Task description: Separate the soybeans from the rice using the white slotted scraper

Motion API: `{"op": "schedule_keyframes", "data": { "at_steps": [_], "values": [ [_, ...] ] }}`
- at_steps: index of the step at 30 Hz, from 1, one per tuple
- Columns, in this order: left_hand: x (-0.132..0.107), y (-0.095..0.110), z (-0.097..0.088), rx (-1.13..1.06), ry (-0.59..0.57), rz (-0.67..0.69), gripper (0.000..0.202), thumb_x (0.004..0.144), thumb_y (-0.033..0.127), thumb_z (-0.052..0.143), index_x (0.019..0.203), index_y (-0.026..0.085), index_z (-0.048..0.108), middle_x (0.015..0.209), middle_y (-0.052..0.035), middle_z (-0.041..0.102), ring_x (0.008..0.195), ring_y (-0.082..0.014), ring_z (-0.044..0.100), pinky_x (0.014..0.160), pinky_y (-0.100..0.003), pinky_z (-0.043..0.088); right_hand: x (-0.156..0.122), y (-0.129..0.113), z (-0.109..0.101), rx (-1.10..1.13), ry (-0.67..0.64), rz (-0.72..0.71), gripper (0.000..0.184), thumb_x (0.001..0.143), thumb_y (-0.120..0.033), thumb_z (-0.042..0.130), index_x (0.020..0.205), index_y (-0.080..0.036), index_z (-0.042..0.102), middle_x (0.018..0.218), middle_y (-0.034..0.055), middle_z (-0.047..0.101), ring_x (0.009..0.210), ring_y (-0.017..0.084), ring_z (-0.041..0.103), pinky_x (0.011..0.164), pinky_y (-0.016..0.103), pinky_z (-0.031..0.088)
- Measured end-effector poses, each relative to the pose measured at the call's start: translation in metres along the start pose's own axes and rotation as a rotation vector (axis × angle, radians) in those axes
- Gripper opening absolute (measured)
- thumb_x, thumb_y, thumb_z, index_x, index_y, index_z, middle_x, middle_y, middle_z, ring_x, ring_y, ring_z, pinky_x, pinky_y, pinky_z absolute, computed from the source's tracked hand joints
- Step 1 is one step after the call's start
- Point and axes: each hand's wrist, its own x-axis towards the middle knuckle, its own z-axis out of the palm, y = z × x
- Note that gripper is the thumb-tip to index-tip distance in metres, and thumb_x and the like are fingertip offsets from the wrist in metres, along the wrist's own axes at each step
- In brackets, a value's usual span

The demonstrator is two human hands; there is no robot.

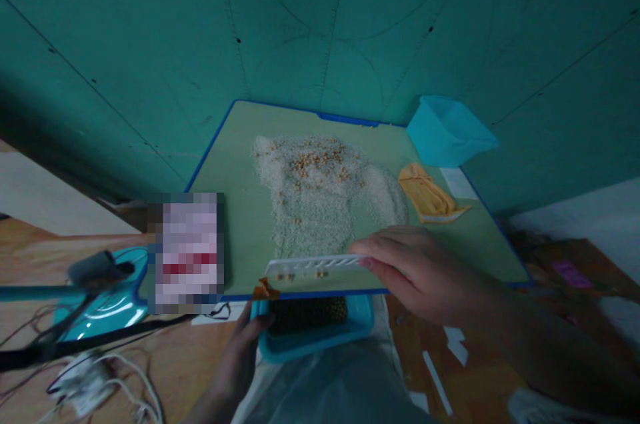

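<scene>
My right hand [403, 261] is closed round the right end of a white slotted plastic strip [313, 263], which stands on edge across the front of the board. A few tan beans [323, 274] lie on the near side of the strip. Beyond it spreads a layer of white grains [320, 204], with more tan beans [320, 161] scattered mostly over its far part. Below the board's front edge, my left hand [245, 341] grips the left end of a blue plastic tub [313, 349]. Dark green, bean-like pieces [310, 317] cover the tub's bottom.
The light green board [233, 164] has a blue rim. On its right lie a yellow cloth [427, 194] and a blue open container [447, 131]. A blurred-out packet [190, 251] sits at the left edge. Cables [130, 377] and paper scraps [455, 344] lie below.
</scene>
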Motion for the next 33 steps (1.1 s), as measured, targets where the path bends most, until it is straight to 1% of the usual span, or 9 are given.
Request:
{"op": "schedule_keyframes", "data": {
  "at_steps": [5,10,15,17,20,22,24,28,33],
  "values": [
    [-0.0004,0.0015,0.0019,0.021,-0.008,0.007,0.039,0.062,0.028,0.068,0.101,0.028,0.07,0.098,0.0015,0.075,0.115,-0.0339,0.052,0.099,-0.044,0.034,-0.004,-0.0026,-0.0016,-0.002,-0.02,-0.008,0.019,0.089,-0.016,0.043,0.098,-0.02,0.06,0.087,0.0043,0.068,0.08,0.014,0.061,0.07,0.025,0.043],
    [-0.0006,0.0027,0.0039,0.018,0.004,0.002,0.039,0.061,0.027,0.068,0.101,0.028,0.069,0.095,0.0014,0.076,0.115,-0.0337,0.052,0.099,-0.043,0.034,-0.0054,-0.0027,-0.002,0.003,-0.021,-0.024,0.019,0.088,-0.015,0.043,0.095,-0.019,0.061,0.085,0.0042,0.068,0.079,0.014,0.062,0.069,0.026,0.043],
    [-0.0028,0.0054,0.0077,0.037,0.006,0.001,0.034,0.061,0.028,0.067,0.095,0.025,0.071,0.09,-0.0006,0.076,0.108,-0.0356,0.056,0.094,-0.045,0.038,-0.005,-0.0023,-0.0024,-0.006,-0.013,-0.005,0.02,0.087,-0.014,0.044,0.094,-0.019,0.062,0.085,0.0046,0.068,0.077,0.014,0.062,0.068,0.025,0.044],
    [-0.0027,0.0053,0.0076,0.041,0.002,0.006,0.032,0.061,0.029,0.067,0.093,0.025,0.071,0.09,-0.0006,0.076,0.109,-0.0358,0.056,0.094,-0.044,0.038,-0.0052,-0.0022,-0.0028,-0.001,-0.011,-0.008,0.02,0.087,-0.014,0.044,0.095,-0.019,0.062,0.085,0.0046,0.068,0.077,0.014,0.062,0.068,0.025,0.044],
    [-0.001,0.0036,0.0054,0.039,-0.013,0.007,0.035,0.061,0.03,0.068,0.096,0.026,0.07,0.092,0.0007,0.076,0.111,-0.035,0.055,0.095,-0.044,0.038,-0.0059,-0.0021,-0.0033,0.006,-0.016,-0.014,0.021,0.088,-0.014,0.043,0.096,-0.019,0.062,0.085,0.0046,0.068,0.078,0.014,0.062,0.068,0.026,0.045],
    [0.0002,0.0026,0.0037,0.032,-0.021,0.004,0.039,0.062,0.029,0.067,0.101,0.027,0.068,0.094,0.0013,0.076,0.112,-0.034,0.055,0.095,-0.044,0.038,-0.0063,-0.0021,-0.0034,0.008,-0.022,-0.012,0.021,0.088,-0.014,0.043,0.096,-0.018,0.062,0.085,0.0048,0.068,0.078,0.014,0.063,0.069,0.026,0.045],
    [0.0009,0.0023,0.0031,0.036,-0.021,0.002,0.042,0.063,0.028,0.066,0.105,0.026,0.067,0.094,0.001,0.076,0.111,-0.0331,0.056,0.095,-0.043,0.039,-0.0065,-0.002,-0.0032,0.011,-0.025,-0.013,0.021,0.088,-0.014,0.043,0.096,-0.018,0.062,0.085,0.0048,0.069,0.079,0.014,0.063,0.07,0.026,0.045],
    [0.001,0.0037,0.0053,0.04,-0.026,-0.004,0.044,0.062,0.028,0.067,0.106,0.024,0.067,0.094,-0.0005,0.076,0.108,-0.0331,0.058,0.094,-0.042,0.041,-0.0064,-0.0012,-0.0027,0.02,-0.021,-0.021,0.021,0.087,-0.014,0.043,0.096,-0.018,0.062,0.085,0.0045,0.069,0.078,0.014,0.062,0.069,0.026,0.045],
    [0.0014,0.0045,0.0068,0.035,-0.036,0.005,0.048,0.064,0.027,0.066,0.112,0.024,0.064,0.098,-0.0008,0.076,0.11,-0.0331,0.057,0.092,-0.041,0.043,-0.0062,-0.0007,-0.0007,0.029,-0.025,-0.007,0.02,0.087,-0.015,0.044,0.097,-0.019,0.061,0.085,0.0043,0.068,0.08,0.014,0.062,0.07,0.026,0.045]
  ]
}}
